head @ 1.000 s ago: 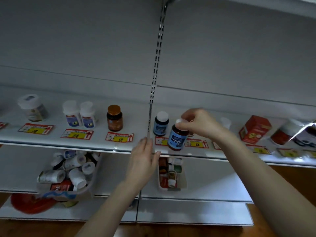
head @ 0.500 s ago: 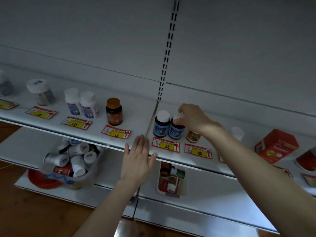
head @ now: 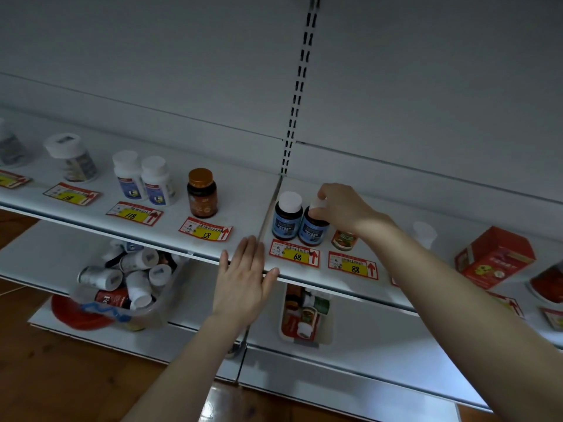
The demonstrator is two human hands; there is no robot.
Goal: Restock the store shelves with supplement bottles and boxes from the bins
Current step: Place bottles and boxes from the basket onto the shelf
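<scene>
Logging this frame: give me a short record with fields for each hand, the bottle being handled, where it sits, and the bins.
Right: right hand grips the white cap of the blue-label bottle
Left: left hand flat, fingers straight, fingertips at the front edge of the shelf
Placement: beside a matching bottle, behind the 68 price tag
Bins: clear bin and white bin on the level below, both holding bottles
Status: bottle at its spot, not yet released
</scene>
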